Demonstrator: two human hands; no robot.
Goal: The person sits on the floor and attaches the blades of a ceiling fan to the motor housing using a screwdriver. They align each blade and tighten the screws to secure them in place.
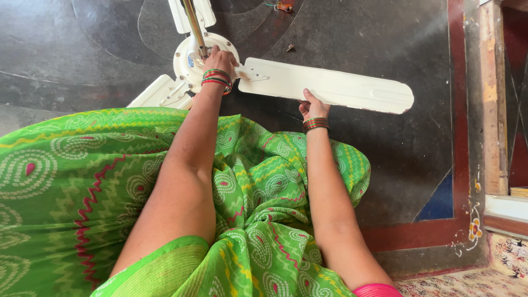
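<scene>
My left hand (219,60) closes its grip over the motor hub (193,61) of the white ceiling fan, which lies on the dark floor (374,49) at twelve o'clock. My right hand (311,105) pinches the near edge of the blade (330,87) pointing toward three o'clock. Green sari cloth (71,181) fills seven o'clock.

Left hand (220,59) on ceiling fan motor hub (192,60); right hand (312,105) gripping white fan blade (330,87) edge, over dark stone floor (374,33).
</scene>
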